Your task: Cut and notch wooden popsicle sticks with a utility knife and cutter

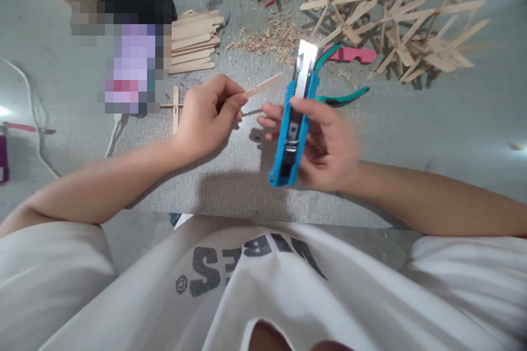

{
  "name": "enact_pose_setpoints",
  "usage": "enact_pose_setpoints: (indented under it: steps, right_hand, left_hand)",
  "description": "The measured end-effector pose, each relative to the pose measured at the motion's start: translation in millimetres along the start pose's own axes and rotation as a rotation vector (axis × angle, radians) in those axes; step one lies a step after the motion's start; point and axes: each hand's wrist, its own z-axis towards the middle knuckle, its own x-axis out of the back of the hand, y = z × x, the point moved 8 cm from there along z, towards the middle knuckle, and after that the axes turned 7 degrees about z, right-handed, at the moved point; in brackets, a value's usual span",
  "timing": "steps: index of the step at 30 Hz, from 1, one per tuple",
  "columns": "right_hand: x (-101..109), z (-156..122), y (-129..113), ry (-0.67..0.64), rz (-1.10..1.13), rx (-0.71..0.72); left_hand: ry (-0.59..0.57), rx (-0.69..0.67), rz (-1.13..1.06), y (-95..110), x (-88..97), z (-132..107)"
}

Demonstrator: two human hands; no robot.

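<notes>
My left hand [214,107] pinches a flat wooden craft stick [265,84], whose free end points up and to the right. In my right hand [329,142] is a blue utility knife [293,126], held nearly upright with its metal tip toward the far side of the table. The stick's end lies close to the knife but appears apart from it. Behind the knife rest green-handled pliers [348,97] and a pink plastic piece [358,55]. Two thin sticks form a small cross [176,109] beside my left wrist.
A large heap of craft sticks [395,5] covers the far right. Wood shavings [275,38] lie at the middle back, near a stack of flat sticks [195,44]. A blurred-out phone [134,66] leans on a black object [138,0], with a white cable [115,134] below.
</notes>
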Motion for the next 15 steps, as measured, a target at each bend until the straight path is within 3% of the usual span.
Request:
enact_pose_setpoints:
  steps: [4,9,15]
  right_hand:
    - [-11.9,-3.0,-14.5,-0.194,0.186,0.126]
    - [-11.2,-4.6,-33.7,-0.106,0.037,0.323]
    - [-16.5,-3.6,-36.4,-0.103,-0.088,0.223]
  left_hand:
    - [-0.003,0.060,-0.017,-3.9,-1.4,-2.0]
    - [-0.024,0.060,-0.090,-1.2,-4.8,-7.0]
    - [0.021,0.109,-0.332,-0.8,-7.8,-10.3]
